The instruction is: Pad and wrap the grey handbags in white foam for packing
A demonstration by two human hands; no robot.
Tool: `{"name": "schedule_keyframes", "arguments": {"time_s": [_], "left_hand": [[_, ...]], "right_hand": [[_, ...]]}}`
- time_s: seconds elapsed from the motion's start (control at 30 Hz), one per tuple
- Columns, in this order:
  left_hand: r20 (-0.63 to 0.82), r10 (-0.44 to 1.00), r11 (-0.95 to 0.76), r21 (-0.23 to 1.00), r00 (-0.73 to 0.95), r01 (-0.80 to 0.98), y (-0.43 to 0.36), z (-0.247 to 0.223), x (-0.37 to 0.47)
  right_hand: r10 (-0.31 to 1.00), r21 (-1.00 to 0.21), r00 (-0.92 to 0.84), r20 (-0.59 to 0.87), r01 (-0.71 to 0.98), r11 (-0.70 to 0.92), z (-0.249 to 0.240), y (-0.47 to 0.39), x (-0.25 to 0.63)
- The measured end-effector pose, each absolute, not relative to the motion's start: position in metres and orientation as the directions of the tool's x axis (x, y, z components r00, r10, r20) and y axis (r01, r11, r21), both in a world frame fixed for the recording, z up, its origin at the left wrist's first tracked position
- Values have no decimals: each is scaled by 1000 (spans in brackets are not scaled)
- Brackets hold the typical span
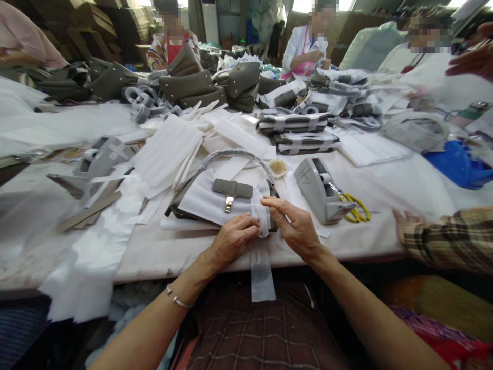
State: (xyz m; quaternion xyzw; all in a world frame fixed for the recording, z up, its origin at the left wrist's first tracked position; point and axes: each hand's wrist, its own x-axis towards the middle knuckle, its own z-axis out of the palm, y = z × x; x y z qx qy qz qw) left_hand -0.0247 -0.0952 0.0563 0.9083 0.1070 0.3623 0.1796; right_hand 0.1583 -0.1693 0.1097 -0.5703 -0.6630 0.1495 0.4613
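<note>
In front of me on the table lies a dark olive handbag [200, 198], its front covered with white sheet and its handle wrapped in translucent film. A flap tab with a metal clasp [228, 204] shows at the middle. A translucent white strip [263, 280] runs over the bag's right end and hangs past the table edge. My left hand [236, 236] has its fingers curled together on the strip at the bag's lower edge. My right hand [295, 223] rests at the bag's right end, fingers stretched out against the strip, holding nothing visible.
A grey tape dispenser [314, 190] and yellow-handled scissors [358, 208] lie right; another dispenser [103, 159] stands left. White sheets [165, 151], wrapped bags [304, 141] and olive bags [192, 87] pile up behind. A co-worker's plaid sleeve [454, 239] reaches in from the right.
</note>
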Motion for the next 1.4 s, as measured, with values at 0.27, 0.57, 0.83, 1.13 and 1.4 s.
{"name": "schedule_keyframes", "arguments": {"time_s": [0.27,0.57,0.83,1.13,1.4], "left_hand": [[628,272,-941,331,730,66,-100,57,-29],[668,253,-961,258,700,101,-104,52,-38],[608,260,-953,285,750,100,-106,58,-41],[396,433,-894,300,810,332,-104,85,-30],[585,306,-952,165,751,259,-106,57,-30]], "right_hand": [[927,-793,52,373,537,289,63,-161,171],[959,-833,30,282,504,229,78,-162,170],[962,-769,-49,268,591,245,77,-162,173],[903,-656,-73,423,663,361,63,-165,170],[824,-433,-226,520,761,483,79,-193,179]]}}
